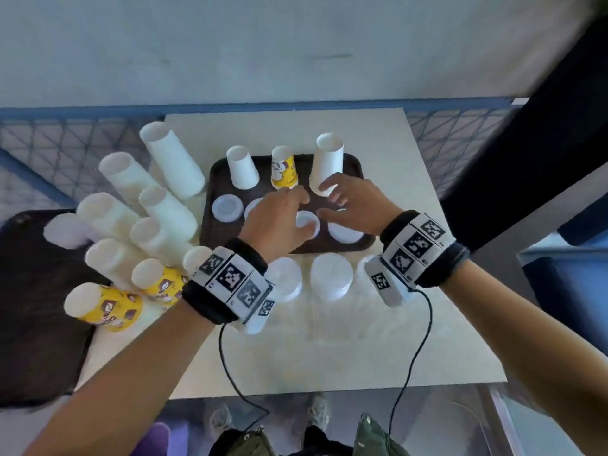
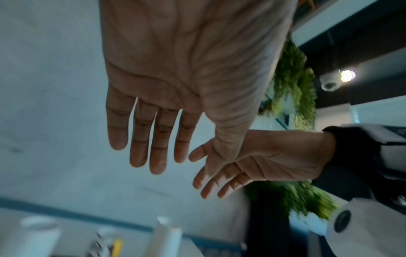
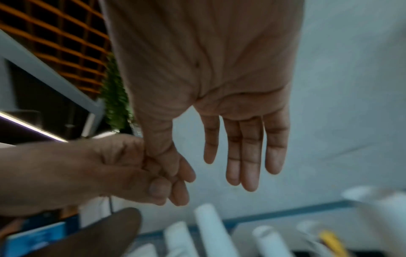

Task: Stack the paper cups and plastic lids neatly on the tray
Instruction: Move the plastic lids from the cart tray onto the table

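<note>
While both hands hover over the brown tray (image 1: pixel 210 225), left hand (image 1: pixel 276 222) and right hand (image 1: pixel 355 205) have fingers spread and empty; cup stacks (image 1: pixel 325 166) stand along the tray's far side, lids (image 1: pixel 225 209) nearer.

tray (image 1: pixel 219 172): dark brown
plain cups (image 1: pixel 242 167): white
printed cup (image 1: pixel 283 169): yellow with white and dark purple figures
lids (image 1: pixel 225 208): translucent white
surface (image 1: pixel 329 340): pale cream
wristbands (image 1: pixel 230 279): black, with black-and-white square markers
</note>
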`<state>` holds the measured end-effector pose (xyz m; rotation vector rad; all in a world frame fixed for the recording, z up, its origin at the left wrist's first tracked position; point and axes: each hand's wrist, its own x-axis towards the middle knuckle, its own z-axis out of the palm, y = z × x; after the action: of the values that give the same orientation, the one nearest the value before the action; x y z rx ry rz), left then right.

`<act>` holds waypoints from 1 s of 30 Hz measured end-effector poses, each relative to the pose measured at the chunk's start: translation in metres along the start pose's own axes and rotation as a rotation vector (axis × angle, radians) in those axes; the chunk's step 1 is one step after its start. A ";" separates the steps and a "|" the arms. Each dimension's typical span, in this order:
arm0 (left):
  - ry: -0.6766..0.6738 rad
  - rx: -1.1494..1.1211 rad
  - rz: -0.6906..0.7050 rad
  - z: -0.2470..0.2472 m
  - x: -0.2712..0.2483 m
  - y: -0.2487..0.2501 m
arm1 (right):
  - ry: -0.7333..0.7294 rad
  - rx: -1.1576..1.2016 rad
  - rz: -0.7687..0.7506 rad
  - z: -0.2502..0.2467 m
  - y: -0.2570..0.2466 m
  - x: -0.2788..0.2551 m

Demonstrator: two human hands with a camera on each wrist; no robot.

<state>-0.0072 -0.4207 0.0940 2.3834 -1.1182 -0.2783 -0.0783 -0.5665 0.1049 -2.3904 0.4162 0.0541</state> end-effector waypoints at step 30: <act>-0.225 0.177 -0.545 -0.188 -0.143 -0.508 | -0.093 -0.077 0.244 0.407 -0.380 0.211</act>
<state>0.3100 0.0302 -0.0068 2.8393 -0.5740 -0.6675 0.2701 -0.0928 0.0085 -2.3885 0.6705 0.2956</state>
